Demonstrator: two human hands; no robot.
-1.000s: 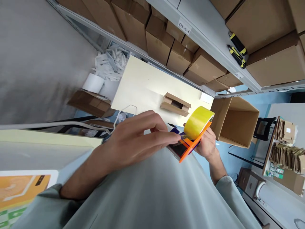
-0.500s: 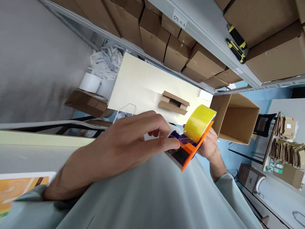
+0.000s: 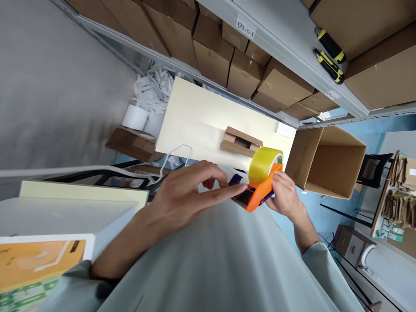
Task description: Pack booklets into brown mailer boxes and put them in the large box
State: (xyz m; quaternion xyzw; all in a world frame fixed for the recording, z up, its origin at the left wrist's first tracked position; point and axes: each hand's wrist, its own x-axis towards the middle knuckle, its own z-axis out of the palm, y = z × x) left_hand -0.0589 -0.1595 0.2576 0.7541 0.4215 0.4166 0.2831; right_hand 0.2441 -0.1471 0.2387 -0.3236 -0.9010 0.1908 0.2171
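Note:
A packing tape dispenser (image 3: 260, 194), orange with dark purple parts and a toothed front edge, is held in front of my body. On it sits a wide roll of yellow tape (image 3: 260, 166). My right hand (image 3: 286, 195) is wrapped around the dispenser from the right side. From the left comes my left hand (image 3: 191, 193), with one digit stretched out and its tip against the front of the dispenser. Its other fingers are bent, with a gap between them and that digit. Whether loose tape lies under the tip is hidden.
Beyond my hands, a cream tabletop (image 3: 201, 108) carries a small open cardboard box (image 3: 240, 148). A big open carton (image 3: 339, 169) stands to its right. Boxes fill the shelf (image 3: 276, 47) above, where two utility knives (image 3: 329, 65) lie. An orange printed sheet (image 3: 39, 264) is lower left.
The dispenser has turned, so its orange side and more of my right hand show. My left hand's outstretched digit stays at its front. The camera view has shifted slightly.

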